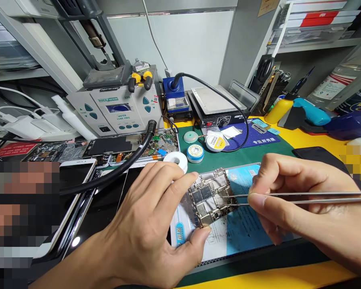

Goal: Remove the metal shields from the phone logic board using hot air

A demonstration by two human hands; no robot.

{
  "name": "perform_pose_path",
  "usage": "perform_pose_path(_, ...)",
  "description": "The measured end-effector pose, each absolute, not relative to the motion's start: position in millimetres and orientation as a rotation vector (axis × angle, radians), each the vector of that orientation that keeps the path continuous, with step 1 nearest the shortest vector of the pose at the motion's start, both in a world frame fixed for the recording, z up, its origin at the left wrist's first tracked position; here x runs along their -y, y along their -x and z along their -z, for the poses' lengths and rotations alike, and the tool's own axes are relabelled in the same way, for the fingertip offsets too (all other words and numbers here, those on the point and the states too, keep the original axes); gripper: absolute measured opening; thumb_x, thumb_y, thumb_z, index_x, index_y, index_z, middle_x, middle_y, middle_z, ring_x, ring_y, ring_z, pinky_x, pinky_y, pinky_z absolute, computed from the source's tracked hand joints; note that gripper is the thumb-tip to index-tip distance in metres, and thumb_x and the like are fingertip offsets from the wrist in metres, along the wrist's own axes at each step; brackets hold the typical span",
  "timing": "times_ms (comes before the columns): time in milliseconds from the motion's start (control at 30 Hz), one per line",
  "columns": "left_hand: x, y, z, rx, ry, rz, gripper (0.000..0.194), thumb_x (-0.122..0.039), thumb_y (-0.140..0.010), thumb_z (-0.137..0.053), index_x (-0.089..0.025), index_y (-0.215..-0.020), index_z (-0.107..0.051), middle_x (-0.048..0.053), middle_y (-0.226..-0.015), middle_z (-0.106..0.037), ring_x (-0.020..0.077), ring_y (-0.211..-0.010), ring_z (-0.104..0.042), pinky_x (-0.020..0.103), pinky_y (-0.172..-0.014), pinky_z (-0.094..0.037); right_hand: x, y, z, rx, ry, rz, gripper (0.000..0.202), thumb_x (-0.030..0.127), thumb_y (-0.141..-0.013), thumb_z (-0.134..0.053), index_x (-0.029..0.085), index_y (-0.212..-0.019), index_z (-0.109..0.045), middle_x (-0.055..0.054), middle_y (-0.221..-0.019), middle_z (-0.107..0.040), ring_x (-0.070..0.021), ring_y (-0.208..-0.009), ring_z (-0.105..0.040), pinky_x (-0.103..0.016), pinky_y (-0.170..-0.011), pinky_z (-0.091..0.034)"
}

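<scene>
Here | left grip [156, 212]: pinching flat, bumpy circuit board [203, 195] | right grip [297, 212]: clamped on slender metal tweezers [303, 194]

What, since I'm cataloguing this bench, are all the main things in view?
circuit board: one, silver and black, in left hand
tweezers: one pair, silver, in right hand
QUICK station: one, grey, back left
pliers: one pair, yellow and black, atop station
hose: one, black, from station
hot plate: one, black with silvery top, back centre
large bottle: one, clear, upper right
round tin: one, blue and white, beyond board
roll: one, white, beyond left hand
mat: one, green, on bench
left hand: one, bare, left of board
right hand: one, bare, right of board
</scene>
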State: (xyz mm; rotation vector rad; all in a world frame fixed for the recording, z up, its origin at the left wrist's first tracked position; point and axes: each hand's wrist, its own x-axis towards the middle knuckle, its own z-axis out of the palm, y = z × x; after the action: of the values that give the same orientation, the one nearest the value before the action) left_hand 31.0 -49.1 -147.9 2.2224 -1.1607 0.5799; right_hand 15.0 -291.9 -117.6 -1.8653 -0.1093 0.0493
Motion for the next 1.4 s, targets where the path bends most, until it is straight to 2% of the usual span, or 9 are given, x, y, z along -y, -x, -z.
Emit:
perform_pose_path(233,48.9,-31.0,147.3,1.152,-2.224,-0.574,0.054,-0.018,-0.073,-0.075,0.002,-0.121,-0.06,0.019,-0.104,-0.059,0.0306,-0.102,-0.055,0.052,-0.091,-0.049,291.5,-14.8,114.8,0.24,1.926,0.046,0.025,0.024,-0.078,-0.076,0.029,-0.058,-0.062,0.007,-0.044,-0.061,-0.0127,-0.034,-0.054,-0.022,-0.033,-0.044)
perform_pose_path(467,50.5,-31.1,146.2,1.156,-2.239,-0.591,0.054,-0.021,-0.073,-0.076,0.002,-0.119,-0.061,0.019,-0.101,-0.06,0.0301,-0.099,-0.055,0.051,-0.088,-0.049,297.7,-15.2,115.4,0.185,1.775,-0.062,0.025,0.03,-0.075,-0.083,0.03,-0.059,-0.064,0.006,-0.043,-0.063,-0.0138,-0.032,-0.055,-0.021,-0.031,-0.048)
perform_pose_path(567,50.6,-31.3,146.2,1.147,-2.251,-0.562,0.054,-0.023,-0.073,-0.075,0.002,-0.119,-0.061,0.018,-0.099,-0.059,0.0308,-0.097,-0.055,0.052,-0.086,-0.048,310.1,-19.5,115.6,0.147,1.627,-0.174,0.022,0.034,-0.081,-0.082,0.03,-0.066,-0.067,0.004,-0.046,-0.068,-0.0133,-0.033,-0.058,-0.017,-0.032,-0.05)
perform_pose_path(667,49.7,-31.3,146.2,1.141,-2.266,-0.517,0.053,-0.024,-0.074,-0.073,0.001,-0.119,-0.061,0.018,-0.1,-0.058,0.0311,-0.098,-0.055,0.052,-0.086,-0.047,320.5,-27.5,114.7,0.204,1.575,-0.339,0.01,0.035,-0.089,-0.076,0.03,-0.081,-0.075,-0.001,-0.061,-0.077,-0.016,-0.043,-0.07,-0.017,-0.038,-0.054)
perform_pose_path(833,49.7,-29.8,145.1,1.123,-2.285,-0.51,0.054,-0.021,-0.074,-0.073,0.002,-0.121,-0.06,0.019,-0.107,-0.058,0.0302,-0.104,-0.054,0.052,-0.094,-0.047,324.9,-36.5,113.6,0.212,1.552,-0.545,0.009,0.032,-0.085,-0.082,0.031,-0.093,-0.078,-0.004,-0.066,-0.08,-0.0207,-0.053,-0.076,-0.02,-0.045,-0.06)
perform_pose_path(967,50.9,-28.0,145.0,1.105,-2.303,-0.515,0.053,-0.019,-0.075,-0.072,0.0,-0.122,-0.059,0.017,-0.11,-0.059,0.0291,-0.108,-0.054,0.051,-0.1,-0.046,321.3,-31.9,115.2,0.295,1.751,-0.249,0.005,0.028,-0.085,-0.082,0.03,-0.085,-0.077,-0.001,-0.059,-0.077,-0.0193,-0.045,-0.071,-0.021,-0.04,-0.059)
perform_pose_path(1100,50.4,-26.7,146.0,1.068,-2.312,-0.528,0.053,-0.021,-0.075,-0.073,-0.003,-0.123,-0.059,0.016,-0.112,-0.059,0.0286,-0.11,-0.054,0.05,-0.102,-0.045,309.9,-18.0,118.0,0.362,1.982,0.112,0.016,0.036,-0.086,-0.078,0.033,-0.072,-0.071,0.004,-0.054,-0.068,-0.0153,-0.039,-0.062,-0.022,-0.033,-0.05)
perform_pose_path(1233,50.2,-26.6,146.8,1.043,-2.333,-0.518,0.055,-0.023,-0.074,-0.073,-0.005,-0.124,-0.058,0.015,-0.114,-0.059,0.0285,-0.112,-0.054,0.05,-0.104,-0.044,298.5,-3.6,125.0,0.329,2.209,0.476,0.023,0.047,-0.085,-0.075,0.035,-0.068,-0.067,0.001,-0.061,-0.067,-0.0199,-0.052,-0.064,-0.031,-0.045,-0.051)
perform_pose_path(1400,51.1,-27.7,147.3,1.046,-2.328,-0.519,0.056,-0.022,-0.072,-0.074,-0.006,-0.123,-0.058,0.014,-0.114,-0.058,0.0282,-0.111,-0.054,0.05,-0.103,-0.046,295.7,4.9,130.5,0.223,2.284,0.536,0.031,0.06,-0.086,-0.069,0.037,-0.066,-0.064,0.0,-0.06,-0.064,-0.0222,-0.053,-0.062,-0.035,-0.044,-0.047)
